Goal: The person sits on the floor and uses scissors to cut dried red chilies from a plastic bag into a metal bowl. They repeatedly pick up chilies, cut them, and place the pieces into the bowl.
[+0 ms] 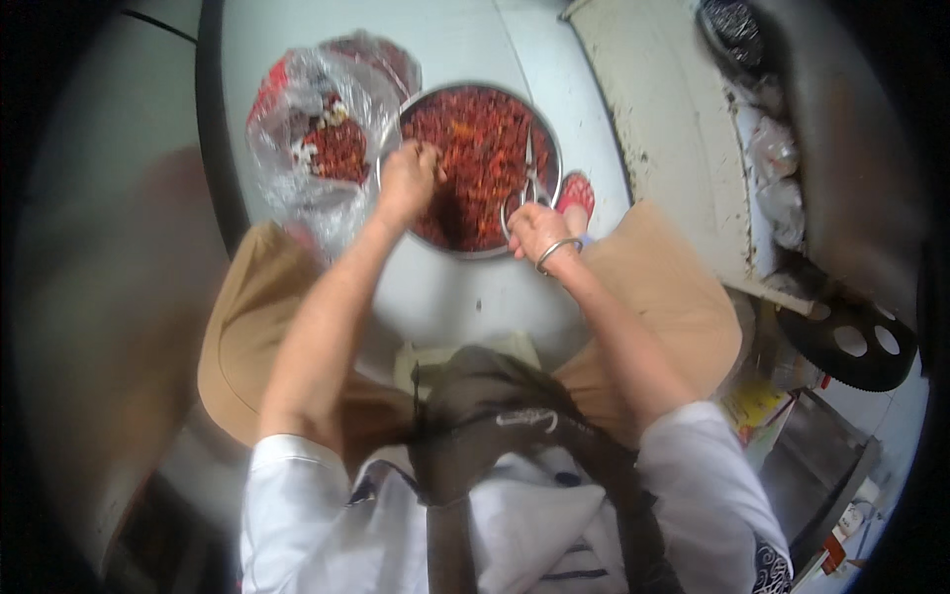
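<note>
A round metal basin (558, 157) on the floor holds many cut pieces of dried red chili (475, 171). Over its left rim is my left hand (410, 178), fingers bent close to the chili; whether it pinches a piece cannot be told. My right hand (536, 229), with a metal bangle at the wrist, is at the lower right rim around the handles of metal scissors (529, 174), whose blades point away over the chili. Left of the basin lies a clear plastic bag (278, 160), with more red chili and pale bits in its mouth.
A pale, stained panel (668, 126) stands along the right, with plastic bags (778, 171) beyond it. A foot in a red shoe (577, 193) is beside the basin. At lower right are a black plate with holes (846, 345) and a metal tray (809, 445). A dark edge (215, 126) runs along the left.
</note>
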{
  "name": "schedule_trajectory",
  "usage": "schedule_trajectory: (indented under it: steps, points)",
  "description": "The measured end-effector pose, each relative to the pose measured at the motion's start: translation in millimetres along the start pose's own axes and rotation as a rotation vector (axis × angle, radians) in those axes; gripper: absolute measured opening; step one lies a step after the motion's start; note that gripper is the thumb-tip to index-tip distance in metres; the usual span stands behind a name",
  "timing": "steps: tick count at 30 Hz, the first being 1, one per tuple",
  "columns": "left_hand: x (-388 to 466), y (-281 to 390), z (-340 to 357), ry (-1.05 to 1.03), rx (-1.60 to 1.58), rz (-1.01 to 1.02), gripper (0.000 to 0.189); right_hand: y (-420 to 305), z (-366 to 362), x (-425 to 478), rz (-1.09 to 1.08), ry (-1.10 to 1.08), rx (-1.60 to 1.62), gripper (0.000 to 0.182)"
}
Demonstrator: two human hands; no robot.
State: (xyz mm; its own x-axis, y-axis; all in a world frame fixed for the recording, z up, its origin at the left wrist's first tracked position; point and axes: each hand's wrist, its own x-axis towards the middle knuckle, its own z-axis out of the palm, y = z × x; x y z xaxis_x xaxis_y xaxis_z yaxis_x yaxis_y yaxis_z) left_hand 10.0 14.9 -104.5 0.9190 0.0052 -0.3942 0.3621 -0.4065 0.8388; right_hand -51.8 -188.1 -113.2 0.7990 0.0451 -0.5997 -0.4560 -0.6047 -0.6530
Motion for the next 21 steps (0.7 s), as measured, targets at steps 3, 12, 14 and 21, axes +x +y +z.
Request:
schedule_trajectory:
  steps: [3, 12, 14, 21]
  points:
    - [-25.0, 36.6, -38.9, -0.039, -0.101, -0.122, 0.019, 76.6, 52.0, -14.2, -0.145, -0.512, -0.738, 0.011]
    - [-81.7, 78.0, -101.3, 0.093, -0.888, -0.428, 0.02, 166.8, 133.1, -20.9, -0.495, -0.433, -0.879, 0.022]
    - [-74.2, 87.0, -91.8, 0.112, -0.856, -0.365, 0.021, 173.7, 145.5, -18.3, -0.612, -0.421, -0.911, 0.022]
    - [-64.5, 95.3, -89.5, 0.044, -0.807, -0.413, 0.023, 166.2, 149.3, 5.9, -0.633, -0.698, -1.04, 0.02]
